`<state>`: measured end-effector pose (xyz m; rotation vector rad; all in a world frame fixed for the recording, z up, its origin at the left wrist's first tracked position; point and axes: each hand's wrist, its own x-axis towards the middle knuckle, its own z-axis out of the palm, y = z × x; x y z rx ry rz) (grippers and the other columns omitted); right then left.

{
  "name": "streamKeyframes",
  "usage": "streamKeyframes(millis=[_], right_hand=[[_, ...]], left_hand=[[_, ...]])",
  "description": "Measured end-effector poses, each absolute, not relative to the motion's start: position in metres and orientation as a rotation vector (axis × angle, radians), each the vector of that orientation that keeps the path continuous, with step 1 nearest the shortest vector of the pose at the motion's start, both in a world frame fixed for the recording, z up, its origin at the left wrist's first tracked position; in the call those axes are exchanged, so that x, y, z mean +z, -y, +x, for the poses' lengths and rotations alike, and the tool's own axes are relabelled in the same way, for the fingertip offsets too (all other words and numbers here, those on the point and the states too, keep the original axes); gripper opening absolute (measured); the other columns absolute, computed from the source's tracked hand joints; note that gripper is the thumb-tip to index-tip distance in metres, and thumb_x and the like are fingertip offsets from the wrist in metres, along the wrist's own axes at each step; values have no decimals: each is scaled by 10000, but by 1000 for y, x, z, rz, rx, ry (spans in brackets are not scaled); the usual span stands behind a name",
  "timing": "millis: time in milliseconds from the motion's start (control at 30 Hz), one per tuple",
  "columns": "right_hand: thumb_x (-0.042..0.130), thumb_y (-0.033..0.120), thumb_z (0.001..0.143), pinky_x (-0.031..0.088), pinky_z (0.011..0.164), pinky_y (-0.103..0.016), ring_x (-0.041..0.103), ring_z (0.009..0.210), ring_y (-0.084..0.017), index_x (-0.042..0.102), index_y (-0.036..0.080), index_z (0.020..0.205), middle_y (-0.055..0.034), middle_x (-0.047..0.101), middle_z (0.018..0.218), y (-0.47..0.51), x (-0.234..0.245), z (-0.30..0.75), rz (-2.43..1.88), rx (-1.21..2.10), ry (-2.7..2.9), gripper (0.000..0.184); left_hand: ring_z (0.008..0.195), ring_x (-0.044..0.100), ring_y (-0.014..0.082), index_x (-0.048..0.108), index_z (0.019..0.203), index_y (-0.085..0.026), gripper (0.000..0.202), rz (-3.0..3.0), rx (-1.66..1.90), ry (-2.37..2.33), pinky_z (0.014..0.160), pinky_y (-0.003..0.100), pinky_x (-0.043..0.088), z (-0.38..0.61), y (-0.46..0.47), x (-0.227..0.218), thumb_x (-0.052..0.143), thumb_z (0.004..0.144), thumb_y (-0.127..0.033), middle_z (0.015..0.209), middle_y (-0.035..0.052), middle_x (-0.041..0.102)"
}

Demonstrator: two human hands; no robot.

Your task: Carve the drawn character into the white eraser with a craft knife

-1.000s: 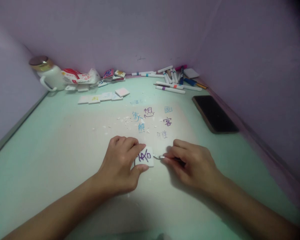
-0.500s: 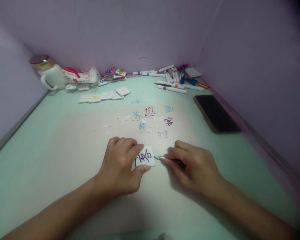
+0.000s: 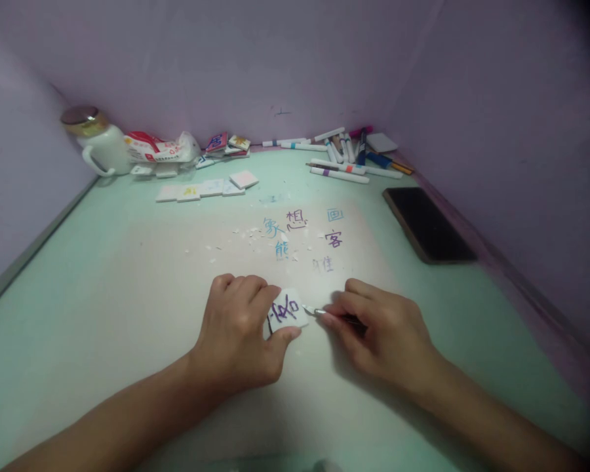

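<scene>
My left hand (image 3: 238,334) pinches a small white square tile (image 3: 286,310) between thumb and forefinger; the tile bears a purple written character and rests on the pale green table (image 3: 103,288). My right hand (image 3: 381,331) is closed around a thin metal-tipped tool (image 3: 318,311), whose point touches the tile's right edge. Just beyond the hands, coloured characters (image 3: 302,237) are written on the table, with white chips (image 3: 248,236) scattered around them.
A black phone (image 3: 429,223) lies at the right. Several marker pens (image 3: 347,156) sit at the back right by the wall. A row of small tiles (image 3: 206,189), a stack of painted tiles (image 3: 226,144), a plastic packet (image 3: 157,149) and a white lidded mug (image 3: 98,143) are at the back left.
The tile has tilted slightly in my left hand, its right side turned a little. Both hands stay in nearly the same place.
</scene>
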<state>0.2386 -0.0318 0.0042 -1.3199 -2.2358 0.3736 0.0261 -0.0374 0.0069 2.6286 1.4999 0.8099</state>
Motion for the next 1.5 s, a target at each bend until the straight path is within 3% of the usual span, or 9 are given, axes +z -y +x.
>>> streamKeyframes(millis=[300, 500, 700, 833, 1033, 1133, 1233, 1500], right_hand=[[540, 243, 836, 255, 473, -254, 420, 487, -99, 629, 175, 672, 9, 501, 613, 32, 4, 237, -1287, 319, 2277, 198], [580, 263, 833, 307, 480, -250, 488, 503, -107, 641, 205, 703, 19, 537, 617, 25, 11, 249, -1291, 568, 2281, 155], [561, 248, 881, 372, 525, -254, 562, 578, -118, 642, 218, 827, 4, 620, 733, 18, 9, 257, -1251, 472, 2206, 102], [553, 229, 902, 405, 569, -257, 597, 631, -123, 633, 215, 882, -12, 646, 806, 20, 7, 256, -1198, 402, 2206, 84], [615, 218, 866, 381, 518, -240, 574, 596, -102, 662, 237, 878, 5, 653, 795, 22, 6, 256, -1169, 314, 2209, 51], [640, 202, 841, 362, 487, -234, 552, 560, -90, 668, 235, 862, 14, 651, 772, 22, 6, 257, -1095, 264, 2244, 48], [657, 185, 816, 348, 478, -242, 544, 547, -92, 661, 226, 829, 12, 651, 759, 24, 6, 257, -1031, 167, 2281, 44], [680, 139, 796, 343, 504, -264, 583, 571, -114, 648, 220, 850, 8, 680, 752, 27, 9, 252, -856, -122, 2406, 103]], left_hand=[[795, 569, 271, 584, 894, -127, 233, 2542, 854, -1464, 730, 465, 467, 26, 36, 4, 632, 764, -314, 833, 121, 608], [818, 565, 262, 584, 934, -113, 264, 2509, 850, -1398, 737, 451, 480, 22, 33, 4, 660, 760, -296, 870, 125, 603], [1021, 539, 296, 580, 1099, -117, 304, 2467, 813, -1234, 875, 499, 459, 17, 30, 1, 551, 807, -200, 1079, 159, 576], [1196, 468, 268, 497, 1267, -161, 495, 2406, 891, -1070, 970, 472, 433, 16, 29, -2, 420, 790, -59, 1269, 150, 509], [973, 519, 322, 577, 1151, -18, 506, 2466, 762, -1255, 872, 544, 421, 22, 30, 7, 651, 749, -316, 1048, 199, 591], [971, 512, 298, 578, 1142, -22, 420, 2487, 750, -1164, 880, 513, 418, 23, 29, 9, 576, 753, -181, 1041, 188, 598], [1009, 516, 274, 543, 1178, -39, 483, 2482, 787, -1023, 928, 477, 406, 22, 28, 8, 507, 698, -76, 1089, 173, 598], [987, 486, 288, 600, 1114, -60, 386, 2379, 708, -1186, 941, 504, 357, 19, 28, 8, 598, 751, -191, 1035, 155, 572]])
